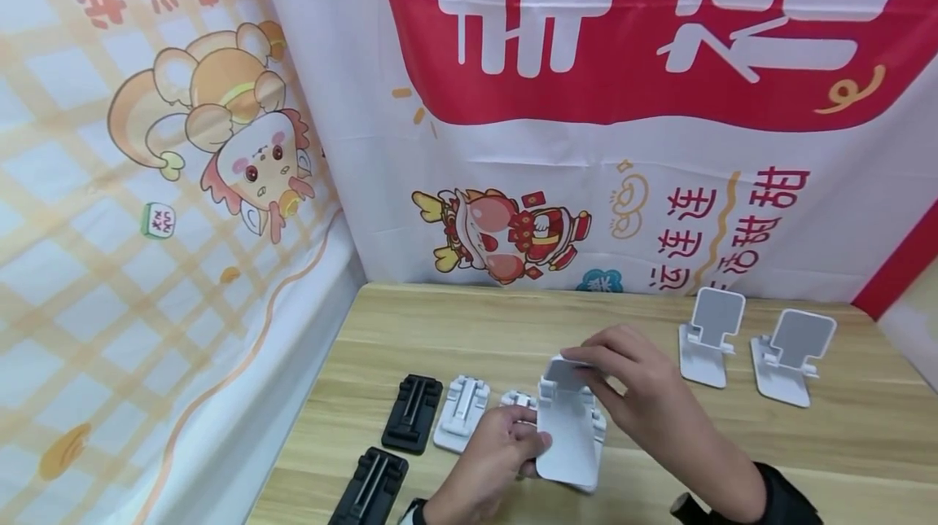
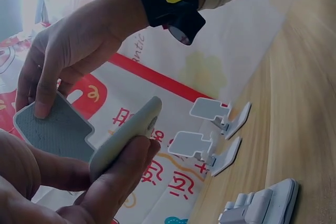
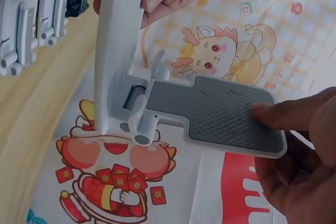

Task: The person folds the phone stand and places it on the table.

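Note:
A white phone stand (image 1: 570, 437) is held up over the table, its base tilted. My left hand (image 1: 506, 442) grips the base by its side edge, thumb on one face and fingers on the other. With thumb and fingers, my right hand (image 1: 636, 374) pinches the far end of the stand's plate. In the right wrist view the plate's grey ribbed pad (image 3: 220, 114) faces the camera, swung out from the base at the hinge (image 3: 139, 111). My right thumb lies on that pad.
Two unfolded white stands (image 1: 711, 338) (image 1: 791, 358) stand at the back right of the wooden table (image 1: 469, 321). Folded black stands (image 1: 413, 413) (image 1: 370, 486) lie at the left, beside folded white ones (image 1: 462, 413) (image 1: 519, 400). Printed cloth (image 1: 352, 102) hangs behind and along the left.

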Available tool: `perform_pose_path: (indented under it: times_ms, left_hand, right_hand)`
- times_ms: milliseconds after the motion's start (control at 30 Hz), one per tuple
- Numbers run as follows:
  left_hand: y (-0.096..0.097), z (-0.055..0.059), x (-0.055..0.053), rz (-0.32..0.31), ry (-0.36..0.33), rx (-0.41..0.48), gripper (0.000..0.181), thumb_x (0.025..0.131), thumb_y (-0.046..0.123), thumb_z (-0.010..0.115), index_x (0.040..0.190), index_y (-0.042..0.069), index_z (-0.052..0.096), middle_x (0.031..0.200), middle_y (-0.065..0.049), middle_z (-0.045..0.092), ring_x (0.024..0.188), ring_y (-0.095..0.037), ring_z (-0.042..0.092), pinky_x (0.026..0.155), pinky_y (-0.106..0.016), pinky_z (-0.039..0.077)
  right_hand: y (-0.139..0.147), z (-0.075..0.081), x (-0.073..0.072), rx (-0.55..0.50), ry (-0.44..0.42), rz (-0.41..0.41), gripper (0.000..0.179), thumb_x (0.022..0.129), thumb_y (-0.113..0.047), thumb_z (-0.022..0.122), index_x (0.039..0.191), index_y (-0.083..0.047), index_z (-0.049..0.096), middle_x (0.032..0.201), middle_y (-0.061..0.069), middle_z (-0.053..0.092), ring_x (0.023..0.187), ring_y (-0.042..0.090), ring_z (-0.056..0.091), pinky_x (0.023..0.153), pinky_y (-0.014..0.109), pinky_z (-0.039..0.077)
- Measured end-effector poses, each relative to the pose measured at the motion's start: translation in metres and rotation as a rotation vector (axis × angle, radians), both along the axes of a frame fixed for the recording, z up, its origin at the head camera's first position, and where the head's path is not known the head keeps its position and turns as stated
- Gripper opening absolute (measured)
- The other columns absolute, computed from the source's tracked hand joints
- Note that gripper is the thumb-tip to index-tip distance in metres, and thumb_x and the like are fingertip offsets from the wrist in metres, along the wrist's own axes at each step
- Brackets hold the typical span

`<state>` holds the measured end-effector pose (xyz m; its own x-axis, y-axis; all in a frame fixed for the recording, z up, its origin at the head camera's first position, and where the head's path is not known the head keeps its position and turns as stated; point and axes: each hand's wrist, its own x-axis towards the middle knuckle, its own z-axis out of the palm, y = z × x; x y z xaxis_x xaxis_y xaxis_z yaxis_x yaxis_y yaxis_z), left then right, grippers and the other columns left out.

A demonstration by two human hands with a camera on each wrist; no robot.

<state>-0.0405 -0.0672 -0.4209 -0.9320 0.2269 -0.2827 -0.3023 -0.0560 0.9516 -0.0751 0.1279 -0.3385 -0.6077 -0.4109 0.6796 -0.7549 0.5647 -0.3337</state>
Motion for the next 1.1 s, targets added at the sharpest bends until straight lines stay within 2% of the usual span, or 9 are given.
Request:
perform_pose_path:
  times_ms: [233, 267, 367, 500, 767, 867, 933, 1033, 1100]
  left_hand:
    - [-0.003, 0.0, -0.002, 0.004, 0.024, -0.014, 0.029, 0.088, 0.003, 0.062, 0.113, -0.01, 0.057, 0.084, -0.009, 0.071, 0.071, -0.014, 0.066, 0.055, -0.02, 0.054]
    - [-0.004, 0.0, -0.002, -0.002, 0.023, -0.008, 0.029, 0.088, 0.004, 0.062, 0.113, -0.01, 0.057, 0.086, -0.01, 0.071, 0.072, -0.014, 0.067, 0.056, -0.021, 0.055]
    - [-0.008, 0.003, -0.004, 0.0, 0.032, 0.004, 0.03, 0.089, 0.005, 0.061, 0.115, -0.011, 0.058, 0.09, -0.012, 0.072, 0.072, -0.015, 0.068, 0.059, -0.022, 0.057]
    - [-0.016, 0.011, -0.009, 0.051, 0.056, 0.026, 0.033, 0.088, 0.002, 0.058, 0.117, -0.014, 0.057, 0.097, -0.018, 0.072, 0.078, -0.018, 0.069, 0.063, -0.024, 0.058]
    - [-0.023, 0.019, -0.016, 0.108, 0.093, 0.086, 0.037, 0.092, 0.0, 0.055, 0.123, -0.019, 0.05, 0.102, -0.025, 0.07, 0.085, -0.023, 0.071, 0.071, -0.03, 0.059]
    - [-0.023, 0.018, -0.016, 0.11, 0.095, 0.095, 0.037, 0.092, 0.0, 0.055, 0.123, -0.02, 0.049, 0.102, -0.026, 0.07, 0.084, -0.022, 0.07, 0.07, -0.03, 0.059]
    - [-0.024, 0.017, -0.015, 0.109, 0.098, 0.102, 0.037, 0.093, 0.0, 0.054, 0.123, -0.02, 0.049, 0.102, -0.027, 0.07, 0.084, -0.022, 0.07, 0.07, -0.029, 0.059]
    - [-0.025, 0.017, -0.014, 0.113, 0.105, 0.102, 0.036, 0.093, 0.0, 0.053, 0.124, -0.02, 0.048, 0.104, -0.027, 0.069, 0.083, -0.022, 0.07, 0.07, -0.028, 0.059]
    - [-0.027, 0.018, -0.013, 0.116, 0.107, 0.094, 0.037, 0.094, 0.001, 0.052, 0.124, -0.019, 0.048, 0.105, -0.026, 0.069, 0.083, -0.022, 0.07, 0.069, -0.027, 0.059]
  right_hand:
    - [-0.009, 0.001, 0.009, 0.028, 0.065, 0.006, 0.038, 0.061, 0.006, 0.083, 0.093, -0.013, 0.076, 0.083, -0.008, 0.059, 0.078, 0.006, 0.051, 0.065, 0.014, 0.048]
    - [-0.01, 0.0, 0.01, 0.022, 0.086, 0.021, 0.035, 0.063, 0.007, 0.082, 0.092, -0.012, 0.076, 0.082, -0.007, 0.059, 0.077, 0.006, 0.052, 0.064, 0.014, 0.049]
    - [-0.016, -0.009, 0.014, 0.025, 0.16, 0.077, 0.011, 0.084, -0.006, 0.07, 0.091, -0.011, 0.076, 0.081, -0.007, 0.061, 0.075, 0.006, 0.054, 0.062, 0.016, 0.051]
    - [-0.026, -0.025, 0.022, 0.063, 0.258, 0.143, 0.037, 0.101, -0.02, 0.043, 0.092, -0.01, 0.077, 0.083, -0.005, 0.067, 0.073, 0.006, 0.059, 0.062, 0.018, 0.054]
    - [-0.04, -0.052, 0.034, 0.134, 0.36, 0.131, 0.045, 0.105, -0.016, 0.035, 0.091, -0.013, 0.078, 0.085, -0.004, 0.072, 0.073, 0.011, 0.064, 0.061, 0.027, 0.058]
    - [-0.038, -0.055, 0.033, 0.129, 0.302, 0.138, 0.043, 0.104, -0.02, 0.036, 0.094, -0.014, 0.078, 0.088, -0.005, 0.072, 0.076, 0.009, 0.064, 0.065, 0.027, 0.059]
    - [-0.035, -0.054, 0.032, 0.108, 0.222, 0.161, 0.031, 0.101, -0.022, 0.047, 0.094, -0.016, 0.078, 0.09, -0.008, 0.07, 0.079, 0.005, 0.062, 0.067, 0.02, 0.056]
    - [-0.029, -0.049, 0.026, 0.007, 0.068, 0.168, 0.011, 0.089, -0.021, 0.067, 0.095, -0.018, 0.075, 0.096, -0.012, 0.066, 0.085, 0.001, 0.059, 0.072, 0.013, 0.052]
    - [-0.024, -0.044, 0.02, -0.064, -0.063, 0.103, 0.019, 0.081, -0.022, 0.076, 0.099, -0.018, 0.071, 0.099, -0.012, 0.063, 0.087, 0.002, 0.057, 0.074, 0.015, 0.052]
